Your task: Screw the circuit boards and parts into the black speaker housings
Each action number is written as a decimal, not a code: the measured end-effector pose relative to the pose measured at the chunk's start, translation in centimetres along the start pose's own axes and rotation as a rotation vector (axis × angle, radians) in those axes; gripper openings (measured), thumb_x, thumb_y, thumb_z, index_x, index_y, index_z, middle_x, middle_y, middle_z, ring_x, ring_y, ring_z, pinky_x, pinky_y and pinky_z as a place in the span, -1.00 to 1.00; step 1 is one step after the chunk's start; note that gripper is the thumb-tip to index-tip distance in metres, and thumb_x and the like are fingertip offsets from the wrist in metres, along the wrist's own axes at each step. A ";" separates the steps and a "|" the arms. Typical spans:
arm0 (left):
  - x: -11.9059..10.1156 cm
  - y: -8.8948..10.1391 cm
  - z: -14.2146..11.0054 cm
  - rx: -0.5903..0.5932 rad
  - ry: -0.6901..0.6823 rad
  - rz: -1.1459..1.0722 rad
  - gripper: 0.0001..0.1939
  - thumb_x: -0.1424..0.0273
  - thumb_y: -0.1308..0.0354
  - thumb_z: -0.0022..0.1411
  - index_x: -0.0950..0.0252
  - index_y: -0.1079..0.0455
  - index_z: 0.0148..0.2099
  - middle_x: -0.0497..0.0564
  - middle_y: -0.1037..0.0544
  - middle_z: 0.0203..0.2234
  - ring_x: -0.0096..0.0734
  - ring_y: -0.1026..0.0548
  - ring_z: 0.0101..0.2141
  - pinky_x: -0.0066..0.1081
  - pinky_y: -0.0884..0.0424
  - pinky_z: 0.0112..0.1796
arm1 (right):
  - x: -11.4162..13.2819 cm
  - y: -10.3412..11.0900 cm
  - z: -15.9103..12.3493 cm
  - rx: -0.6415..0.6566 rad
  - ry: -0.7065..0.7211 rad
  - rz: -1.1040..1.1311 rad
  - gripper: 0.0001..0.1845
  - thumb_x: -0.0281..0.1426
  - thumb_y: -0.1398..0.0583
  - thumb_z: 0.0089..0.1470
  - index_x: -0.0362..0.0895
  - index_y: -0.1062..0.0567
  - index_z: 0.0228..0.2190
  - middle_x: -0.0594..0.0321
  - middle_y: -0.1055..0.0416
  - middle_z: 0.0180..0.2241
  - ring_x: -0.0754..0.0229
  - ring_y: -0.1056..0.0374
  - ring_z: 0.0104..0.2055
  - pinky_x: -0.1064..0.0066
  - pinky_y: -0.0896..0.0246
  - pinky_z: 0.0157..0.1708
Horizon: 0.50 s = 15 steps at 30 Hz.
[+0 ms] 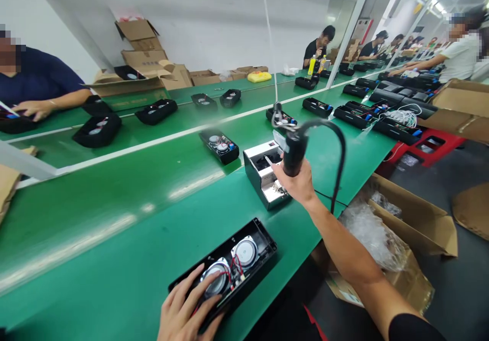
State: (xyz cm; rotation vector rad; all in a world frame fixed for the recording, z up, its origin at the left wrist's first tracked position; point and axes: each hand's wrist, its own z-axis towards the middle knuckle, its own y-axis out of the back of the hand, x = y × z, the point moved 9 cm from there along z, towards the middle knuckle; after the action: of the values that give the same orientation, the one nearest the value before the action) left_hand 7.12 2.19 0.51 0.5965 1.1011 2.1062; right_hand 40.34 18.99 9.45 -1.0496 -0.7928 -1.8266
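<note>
Down at the near edge of the green conveyor belt (95,259), the left hand (187,303) is on an open black speaker housing (262,242) sitting at an angle, with two round speaker drivers (245,252) and some red and black wires (236,267) inside. Fingers (202,292) are spread over the near end, partly covering one driver, but honestly can't tell if that's a real grip or just resting there.

The right hand (294,180) is raised and wrapped tight around the black handle of an electric screwdriver (295,152), with a thick black cable (341,158) looping off it. Just below that hand sits a small open silver metal box (263,178) with dark bits inside.

Further up the belt there's another open housing (219,146), and more black housings (355,117) line the far end. Past the near edge, down on the floor, a cardboard box (416,219) holds crumpled clear plastic (372,236), with a red crate (431,145) further along. Across the next belt, a person in a navy shirt (38,76) has a hand (32,109) on a housing, and another person in a white shirt (462,56) reaches over at the far right.
</note>
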 end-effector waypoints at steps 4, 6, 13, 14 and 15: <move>0.0 0.1 -0.1 -0.020 0.023 -0.032 -0.88 0.37 -0.31 0.32 0.09 -0.57 -0.10 0.03 -0.71 0.06 0.02 -0.54 0.21 -0.08 -0.48 0.03 | -0.6 -1.3 -2.7 0.224 -0.129 0.060 -0.69 -0.29 -0.45 0.08 -0.01 -0.48 -0.20 0.46 -0.35 -0.53 0.24 -0.27 -0.56 0.33 -0.28 -0.57; -0.1 0.0 -0.2 -0.015 0.044 -0.048 -0.87 0.39 -0.30 0.32 0.08 -0.56 -0.09 0.01 -0.71 0.08 0.01 -0.52 0.22 -0.08 -0.46 0.06 | -0.2 -1.1 -4.2 0.248 -0.175 0.145 -0.65 -0.28 -0.45 0.10 -0.02 -0.47 -0.15 0.53 -0.32 -0.57 0.29 -0.20 -0.64 0.37 -0.21 -0.63; -0.3 0.3 0.1 -0.036 0.026 -0.038 -0.90 0.37 -0.30 0.33 0.10 -0.56 -0.11 0.01 -0.72 0.04 0.00 -0.56 0.17 -0.10 -0.45 0.05 | 2.7 2.6 -2.2 -0.094 0.062 0.216 -0.70 -0.28 -0.40 0.22 -0.04 -0.43 -0.11 0.59 -0.35 -0.64 0.31 -0.25 -0.67 0.37 -0.28 -0.53; -0.3 0.4 0.2 -0.045 0.013 -0.027 -0.92 0.36 -0.29 0.33 0.09 -0.57 -0.12 0.00 -0.73 0.02 -0.01 -0.57 0.15 -0.12 -0.46 0.03 | 2.7 2.9 -1.5 -0.131 0.094 0.212 -0.73 -0.28 -0.39 0.23 -0.03 -0.42 -0.15 0.60 -0.34 -0.65 0.31 -0.25 -0.67 0.36 -0.29 -0.51; -0.3 0.4 0.3 -0.051 0.005 -0.018 -0.92 0.35 -0.29 0.33 0.08 -0.57 -0.13 -0.02 -0.73 0.01 -0.02 -0.59 0.13 -0.13 -0.47 0.01 | 2.5 2.9 -0.7 -0.145 0.111 0.203 -0.75 -0.28 -0.39 0.24 -0.03 -0.42 -0.19 0.59 -0.34 -0.66 0.30 -0.25 -0.68 0.35 -0.29 -0.50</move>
State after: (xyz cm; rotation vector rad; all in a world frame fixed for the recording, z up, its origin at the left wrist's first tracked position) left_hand 7.35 1.98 1.01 0.5555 1.0484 2.1145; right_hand 41.96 16.24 11.66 -1.0682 -0.4757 -1.7707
